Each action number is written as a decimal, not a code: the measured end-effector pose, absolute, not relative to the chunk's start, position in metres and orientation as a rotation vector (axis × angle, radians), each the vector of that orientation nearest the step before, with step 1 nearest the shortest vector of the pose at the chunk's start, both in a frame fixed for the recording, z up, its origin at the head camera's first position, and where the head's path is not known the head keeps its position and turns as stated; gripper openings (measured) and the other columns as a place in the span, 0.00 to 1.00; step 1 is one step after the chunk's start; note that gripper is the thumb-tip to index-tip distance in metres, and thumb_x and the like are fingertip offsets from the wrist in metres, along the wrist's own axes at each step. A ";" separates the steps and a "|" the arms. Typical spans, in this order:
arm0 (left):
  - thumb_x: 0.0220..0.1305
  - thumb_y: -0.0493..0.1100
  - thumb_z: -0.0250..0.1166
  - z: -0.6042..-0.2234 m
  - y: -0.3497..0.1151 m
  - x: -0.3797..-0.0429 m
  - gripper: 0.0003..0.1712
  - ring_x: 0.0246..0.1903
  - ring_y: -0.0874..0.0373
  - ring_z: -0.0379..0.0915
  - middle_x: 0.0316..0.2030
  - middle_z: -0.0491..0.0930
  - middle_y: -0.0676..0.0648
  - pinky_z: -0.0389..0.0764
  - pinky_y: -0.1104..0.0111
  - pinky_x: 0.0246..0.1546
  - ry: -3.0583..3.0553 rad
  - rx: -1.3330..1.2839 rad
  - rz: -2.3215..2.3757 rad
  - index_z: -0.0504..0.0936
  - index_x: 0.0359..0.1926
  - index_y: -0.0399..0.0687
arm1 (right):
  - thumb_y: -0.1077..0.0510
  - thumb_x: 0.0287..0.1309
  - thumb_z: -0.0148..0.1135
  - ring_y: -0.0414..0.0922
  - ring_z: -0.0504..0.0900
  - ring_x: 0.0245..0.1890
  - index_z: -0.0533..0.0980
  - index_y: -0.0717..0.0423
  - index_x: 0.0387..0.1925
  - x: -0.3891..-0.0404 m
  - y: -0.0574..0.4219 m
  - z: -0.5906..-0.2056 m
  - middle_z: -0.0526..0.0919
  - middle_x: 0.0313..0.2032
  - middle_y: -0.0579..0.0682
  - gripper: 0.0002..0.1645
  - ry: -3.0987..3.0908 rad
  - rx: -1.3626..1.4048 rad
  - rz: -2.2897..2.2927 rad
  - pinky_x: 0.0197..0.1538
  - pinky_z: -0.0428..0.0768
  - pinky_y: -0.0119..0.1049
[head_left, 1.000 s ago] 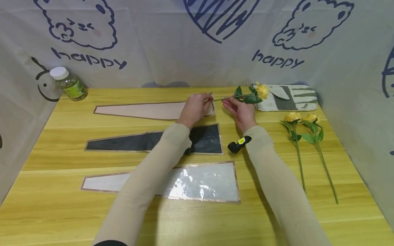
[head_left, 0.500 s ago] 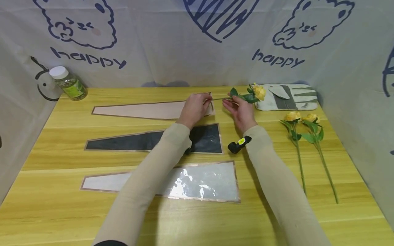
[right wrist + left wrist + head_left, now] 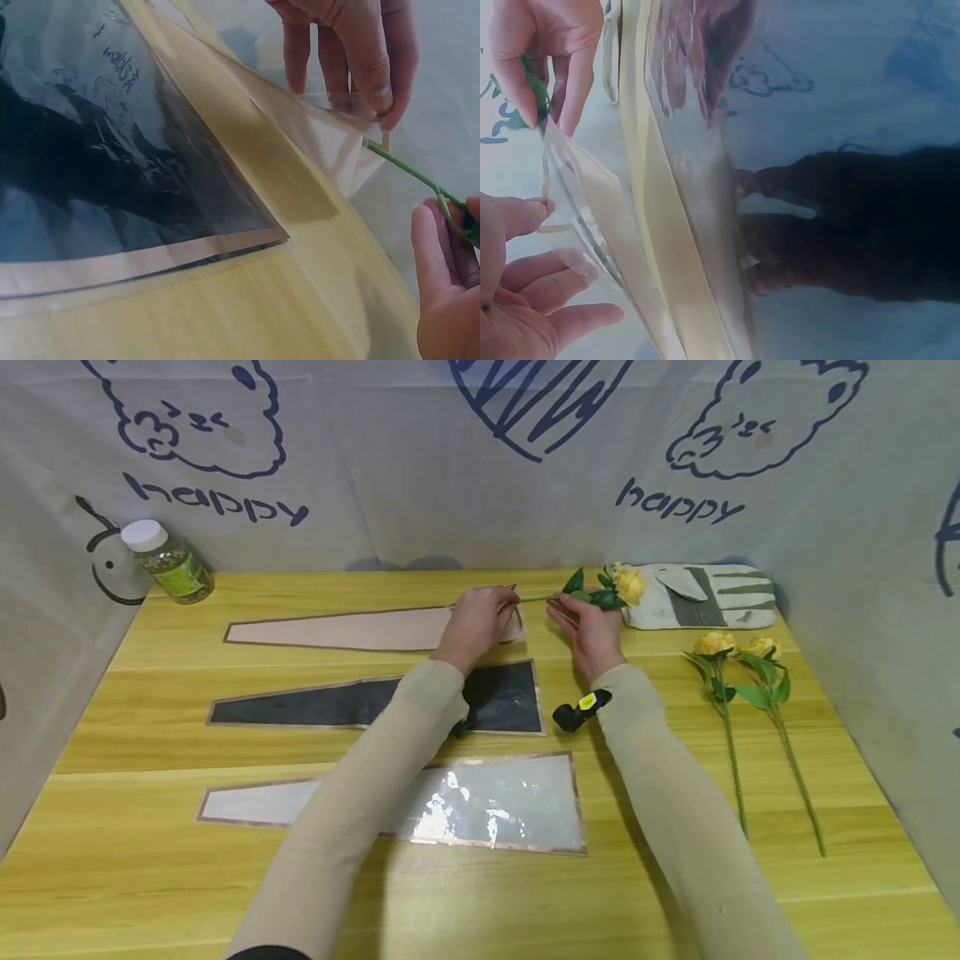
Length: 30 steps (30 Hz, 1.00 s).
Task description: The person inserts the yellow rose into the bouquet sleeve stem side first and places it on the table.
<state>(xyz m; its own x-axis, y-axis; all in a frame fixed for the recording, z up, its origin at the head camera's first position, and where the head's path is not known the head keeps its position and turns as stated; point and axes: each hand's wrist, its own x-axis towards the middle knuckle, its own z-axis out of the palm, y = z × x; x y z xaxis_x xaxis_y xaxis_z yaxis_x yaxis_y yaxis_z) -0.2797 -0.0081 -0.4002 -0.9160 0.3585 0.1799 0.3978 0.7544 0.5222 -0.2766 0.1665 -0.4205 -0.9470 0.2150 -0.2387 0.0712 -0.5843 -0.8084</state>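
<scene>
My left hand [image 3: 474,625] pinches the lifted wide end of a pink-backed clear flower sleeve [image 3: 337,632] at the back of the table. In the right wrist view its fingertips [image 3: 377,99] hold the sleeve's mouth apart. My right hand [image 3: 596,639] holds a yellow artificial rose [image 3: 628,585] by its stem, close under the leaves. The green stem [image 3: 409,171] runs into the sleeve's mouth; the left wrist view shows it through the clear film. A black sleeve [image 3: 300,706] and a white sleeve [image 3: 517,802] lie flat nearer the front, partly under my left arm.
Two more yellow roses [image 3: 712,647] lie on the right of the wooden table [image 3: 525,910]. A white and grey glove [image 3: 727,597] lies behind them, close to the held rose's head. A white-capped jar [image 3: 176,568] stands at the back left. Printed cloth hangs around the table.
The rose has moved a little left, its stem going further into the pink sleeve. My right hand has shifted its hold up nearer the leaves. The left hand stays in place.
</scene>
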 end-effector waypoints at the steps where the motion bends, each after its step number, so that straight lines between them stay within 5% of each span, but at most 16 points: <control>1: 0.74 0.40 0.57 -0.400 -0.008 -0.280 0.14 0.47 0.54 0.79 0.50 0.83 0.46 0.78 0.64 0.47 -2.879 -0.622 -0.882 0.85 0.53 0.45 | 0.74 0.63 0.58 0.58 0.82 0.48 0.70 0.65 0.46 -0.276 0.166 -0.420 0.72 0.56 0.73 0.12 -1.404 -0.475 2.685 0.52 0.79 0.45; 9: 0.74 0.40 0.57 -0.397 -0.004 -0.279 0.13 0.50 0.54 0.78 0.52 0.82 0.46 0.77 0.64 0.50 -2.856 -0.632 -0.897 0.85 0.52 0.44 | 0.74 0.61 0.60 0.52 0.86 0.39 0.68 0.64 0.48 -0.275 0.159 -0.418 0.76 0.53 0.72 0.16 -1.455 -0.450 2.706 0.50 0.80 0.44; 18: 0.73 0.40 0.58 -0.397 -0.003 -0.279 0.13 0.47 0.54 0.79 0.48 0.84 0.47 0.77 0.64 0.49 -2.846 -0.620 -0.907 0.86 0.50 0.44 | 0.74 0.62 0.59 0.51 0.87 0.36 0.72 0.67 0.45 -0.276 0.156 -0.419 0.84 0.37 0.61 0.10 -1.564 -0.393 2.690 0.50 0.80 0.44; 30: 0.74 0.36 0.55 -0.394 -0.010 -0.284 0.13 0.51 0.53 0.77 0.49 0.83 0.46 0.73 0.64 0.55 -2.844 -0.660 -0.960 0.85 0.51 0.42 | 0.75 0.61 0.59 0.52 0.86 0.35 0.71 0.69 0.44 -0.275 0.160 -0.417 0.82 0.38 0.64 0.10 -1.537 -0.384 2.655 0.48 0.81 0.45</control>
<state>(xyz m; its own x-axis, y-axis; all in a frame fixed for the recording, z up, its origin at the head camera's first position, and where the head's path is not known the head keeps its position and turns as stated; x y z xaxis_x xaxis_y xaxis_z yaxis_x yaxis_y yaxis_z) -0.2844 -0.0099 -0.3944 -0.9055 0.3757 0.1972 0.4183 0.7128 0.5629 -0.2746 0.1604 -0.4168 -0.9680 0.1660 -0.1885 0.0808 -0.5049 -0.8594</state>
